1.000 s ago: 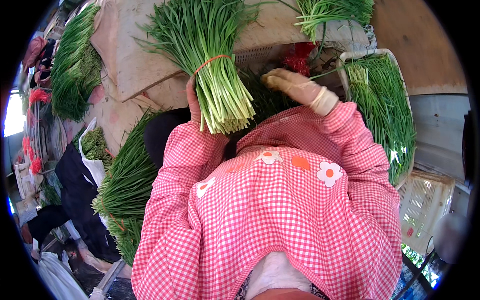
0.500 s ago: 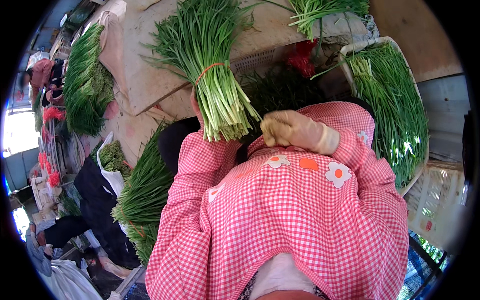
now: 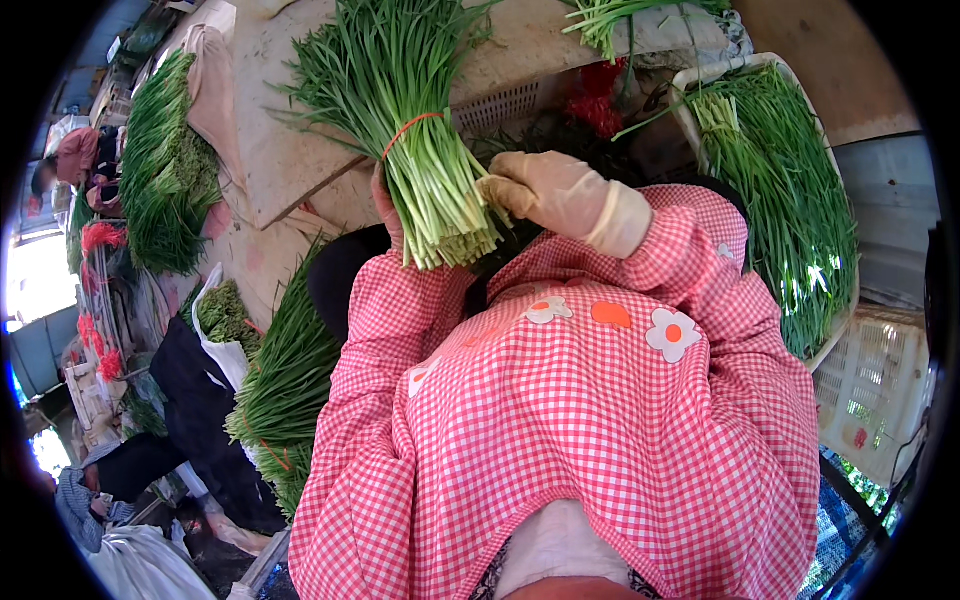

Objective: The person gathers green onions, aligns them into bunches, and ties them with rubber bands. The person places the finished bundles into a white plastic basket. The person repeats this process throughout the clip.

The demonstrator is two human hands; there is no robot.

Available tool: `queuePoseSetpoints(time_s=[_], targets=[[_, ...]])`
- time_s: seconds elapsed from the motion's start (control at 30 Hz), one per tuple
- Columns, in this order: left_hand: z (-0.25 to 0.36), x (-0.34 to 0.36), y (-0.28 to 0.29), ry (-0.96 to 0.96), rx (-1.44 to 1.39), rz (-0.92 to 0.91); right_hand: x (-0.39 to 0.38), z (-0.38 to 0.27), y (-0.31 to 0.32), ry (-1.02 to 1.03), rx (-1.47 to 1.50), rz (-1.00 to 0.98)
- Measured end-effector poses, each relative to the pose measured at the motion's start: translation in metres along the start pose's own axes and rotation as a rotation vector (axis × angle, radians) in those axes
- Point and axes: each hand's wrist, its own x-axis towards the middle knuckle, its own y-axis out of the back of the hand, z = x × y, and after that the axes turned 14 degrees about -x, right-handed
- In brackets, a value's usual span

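A thick bunch of garlic chives stands tilted in front of me, its green leaves spreading away and its pale cut ends towards me. An orange-red band circles its stems. My left hand grips the bunch from the left and beneath; most of its fingers are hidden behind the stems. At the right side of the stem ends, my right hand, in a pale glove, has its thumb and fingers pinched together on outer stems. Exactly how many stems it pinches is hidden.
A worn board lies ahead, with loose chives at its far right. To my right stands a white basket full of chives, near a pale crate. More tied bunches lie at my left. Two people are farther left.
My right hand has moved up and left from beside the bunch to its stem ends, and its fingers now touch them. The bunch has shifted slightly left and up in view.
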Motion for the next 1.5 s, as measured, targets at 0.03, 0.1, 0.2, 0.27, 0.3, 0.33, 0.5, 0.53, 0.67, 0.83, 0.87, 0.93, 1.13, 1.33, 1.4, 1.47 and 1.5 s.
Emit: queuePoseSetpoints(time_s=[0.03,0.1,0.2,0.27,0.3,0.33,0.5,0.53,0.67,0.83,0.87,0.93,1.13,1.33,1.4,1.47,1.5], targets=[[0.000,-0.001,-0.004,0.000,0.075,-0.036,0.003,0.002,-0.009,-0.003,0.079,-0.009],[-0.006,-0.002,-0.009,0.039,0.129,-0.085,0.006,0.013,-0.033,-0.032,0.230,-0.021],[0.004,0.003,0.008,0.132,0.060,-0.172,0.000,0.011,-0.043,-0.057,0.240,0.069],[0.001,0.004,0.005,0.072,0.149,-0.112,-0.007,0.006,-0.045,-0.105,0.285,0.032],[0.008,0.007,0.013,0.074,0.146,-0.119,-0.013,0.002,-0.043,-0.163,0.345,-0.050],[0.009,0.008,0.012,0.078,0.140,-0.129,-0.020,-0.001,-0.042,-0.223,0.400,-0.129],[0.001,0.016,-0.002,0.026,0.092,-0.009,-0.054,0.017,-0.037,-0.244,0.327,-0.190],[-0.001,0.018,-0.004,0.012,0.090,-0.022,-0.058,0.021,-0.033,-0.270,0.312,-0.158],[-0.003,0.014,-0.005,0.070,-0.015,-0.027,-0.066,0.030,-0.019,-0.294,0.195,0.033],[-0.006,0.018,-0.003,0.086,0.090,-0.011,-0.067,0.061,-0.002,-0.144,-0.367,0.206],[-0.010,0.019,-0.005,0.062,0.132,0.058,-0.064,0.072,0.002,-0.049,-0.443,0.266],[-0.010,0.017,-0.005,0.093,0.210,0.120,-0.049,0.069,0.019,-0.215,-0.058,0.064],[-0.009,-0.001,-0.006,0.120,0.345,0.030,0.021,0.025,0.023,-0.330,0.899,-0.346],[-0.003,-0.018,-0.002,0.185,0.703,-0.105,0.072,0.016,0.015,-0.226,1.347,-0.075],[0.003,-0.014,-0.008,0.103,0.932,-0.116,0.074,0.009,0.028,-0.173,1.375,0.030],[0.010,-0.012,-0.030,-0.004,1.075,-0.123,0.068,-0.015,0.042,-0.090,1.288,0.153],[0.015,-0.008,-0.045,-0.064,1.104,-0.128,0.067,-0.025,0.048,-0.046,1.264,0.184]])
